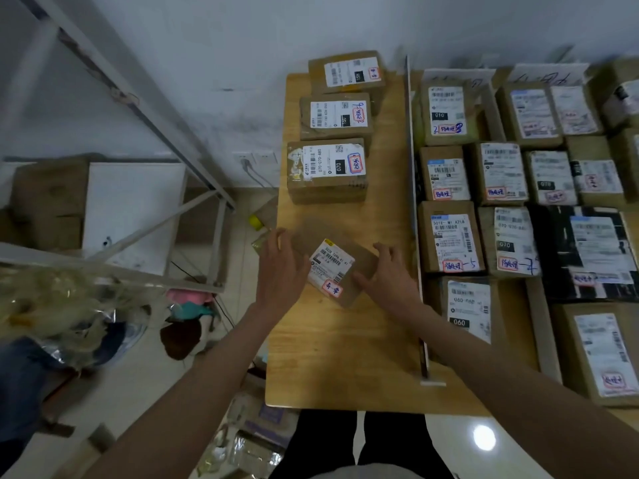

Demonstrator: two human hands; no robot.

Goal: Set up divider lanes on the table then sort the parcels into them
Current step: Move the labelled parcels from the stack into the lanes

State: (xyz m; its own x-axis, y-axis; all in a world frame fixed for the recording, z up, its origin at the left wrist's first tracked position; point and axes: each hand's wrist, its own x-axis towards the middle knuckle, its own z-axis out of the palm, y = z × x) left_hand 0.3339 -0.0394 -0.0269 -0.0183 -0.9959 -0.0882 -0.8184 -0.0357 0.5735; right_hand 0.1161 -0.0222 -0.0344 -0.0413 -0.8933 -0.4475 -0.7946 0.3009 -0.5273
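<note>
Parcel [337, 267] sat gripped between my left hand [280, 271] and right hand [389, 274]; divider [413, 188] stood right of them, three parcels [328, 133] sorted beyond.

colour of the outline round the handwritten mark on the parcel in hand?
Red, on the white label of the parcel both hands hold; head view.

The near parcel of the left lane [326, 172] carries a white label reading "070-070-A80" and a black tag "070". The parcel behind it [335, 115] shows a black tag "150" – its smaller print is too blurred. Right of the divider, the far parcel [446, 110] bears "010". Another parcel [449, 236] reads "501E" and "A218", its neighbour [511, 240] "070". The nearest parcel by the divider [466, 307] shows "060". Handwritten red-boxed marks on most labels stay illegible.
</note>
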